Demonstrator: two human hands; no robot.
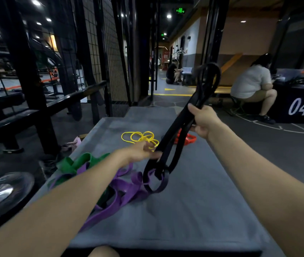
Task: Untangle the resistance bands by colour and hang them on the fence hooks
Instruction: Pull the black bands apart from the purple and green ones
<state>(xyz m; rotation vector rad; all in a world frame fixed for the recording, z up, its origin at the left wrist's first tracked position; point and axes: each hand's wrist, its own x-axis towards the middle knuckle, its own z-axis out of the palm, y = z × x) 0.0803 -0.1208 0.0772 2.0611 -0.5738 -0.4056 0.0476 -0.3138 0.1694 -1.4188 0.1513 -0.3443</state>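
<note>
Nearest the camera, a purple band is lying in loose folds on the grey padded tabletop, knotted with a green band at the left edge. One purple loop is catching the bottom end of the black bands, which are rising slantwise off the pad. The left hand is reaching to the low part of those black strands, its fingers blurred; whether its grip is closing on them cannot be told. Higher up, the right hand is holding the black bunch in a closed grip, lifting it so the top loops stand over the fist. Beyond the hands, yellow bands are lying in a separate coil, and a red band is resting just behind the black strands. The wire fence is standing to the left, beyond the pad; no hooks can be made out on it.

The step in hand appears to be freeing the black bands from the purple. The next move likely calls for slipping the caught purple loop off the black end before carrying the black set to the fence.
</note>
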